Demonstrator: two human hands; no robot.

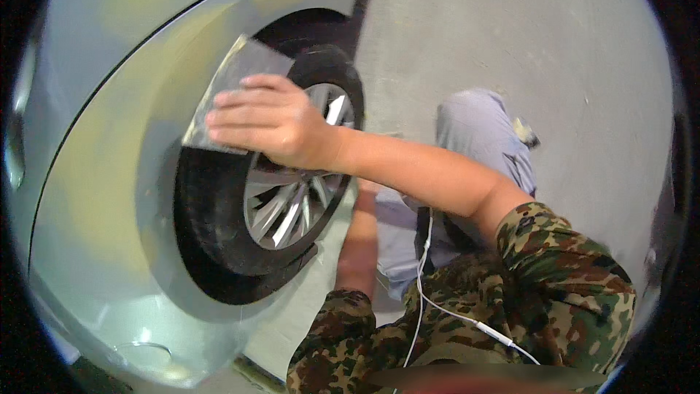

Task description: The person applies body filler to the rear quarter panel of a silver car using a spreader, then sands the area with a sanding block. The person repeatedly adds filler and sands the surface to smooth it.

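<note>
My right hand (273, 120) reaches across to the left and holds a thin, grey, rectangular putty spreader (254, 60). Its fingers lie stretched along the sheet, with the thumb out of sight. Pale yellow residue lines the spreader's outer edge, which is at the wheel-arch edge of a light silver-green car fender (157, 102); whether they touch is unclear. Yellowish patches mark the fender. Below that hand is a car wheel (292, 211) with a black tyre and silver spokes. My left forearm (357, 248) rises beside the wheel; my right forearm covers most of the left hand, so its fingers do not show.
Grey floor (510, 29) spreads to the right of the car. My bent knee (477, 120) in grey trousers is close to the wheel. A small yellowish and dark object (525, 133) lies past the knee. A white cable (452, 312) hangs over my camouflage shirt.
</note>
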